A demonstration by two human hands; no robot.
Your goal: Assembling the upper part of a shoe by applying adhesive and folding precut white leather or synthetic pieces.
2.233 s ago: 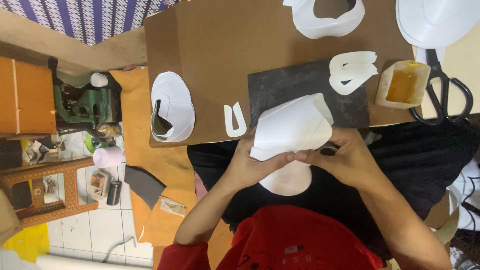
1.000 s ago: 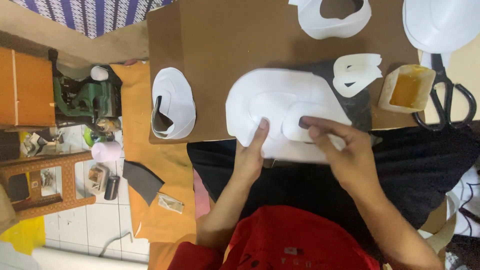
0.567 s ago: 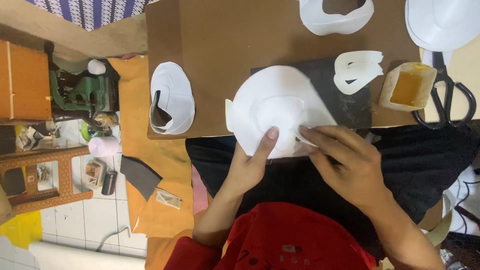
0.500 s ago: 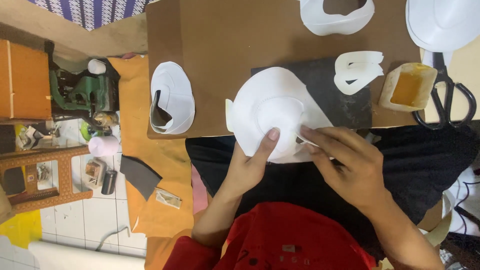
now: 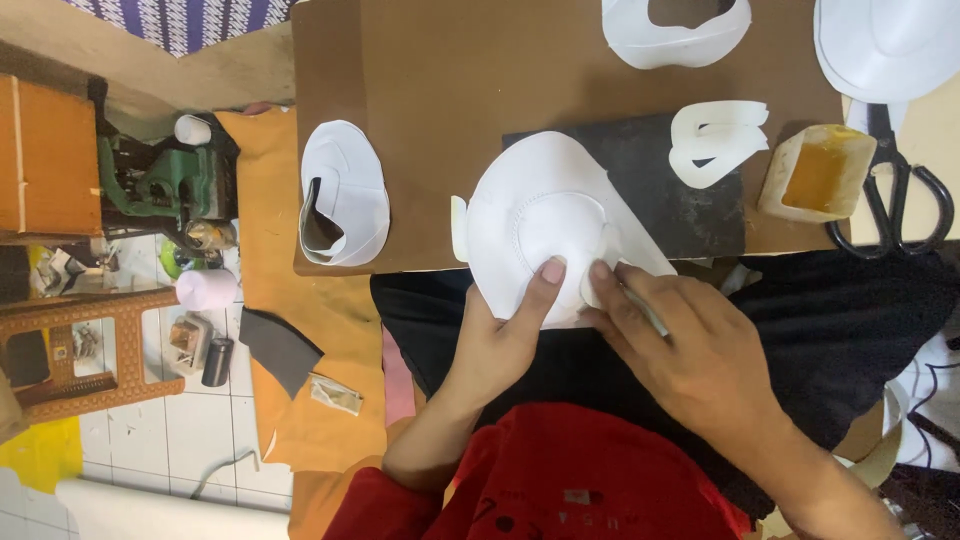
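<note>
Head view, looking down. The large white cut piece [image 5: 545, 225] lies flat at the centre of the frame, partly on the dark grey mat [image 5: 665, 190] and overhanging the near edge of the brown tabletop [image 5: 450, 70]. 2.2 s ago it was held curled up between both hands above the lap; 1.0 s ago it was opened out on the mat; since 0.6 s ago its position has barely altered. Judgement: the piece is now spread and being pressed flat, with a smaller white layer showing at its centre.

The left hand [image 5: 505, 335] is open, thumb pressed down on the lower middle of the piece. The right hand [image 5: 680, 340] lies fingers-down on the piece's lower right edge, pinning it; whether it pinches a thin white strip beneath the fingers cannot be told.

Other items: 1 folded white piece [image 5: 343, 195] at the left edge of the tabletop; 1 small slotted white cut-out [image 5: 718, 140] right of centre; 1 tub of amber paste [image 5: 818, 172] just beside it; black-handled scissors [image 5: 895, 190] at the right edge; 2 further white pieces at the top, one ring-shaped [image 5: 675, 35], one broad [image 5: 890, 45]. A green machine [image 5: 165, 180] stands at the left on the floor side.
</note>
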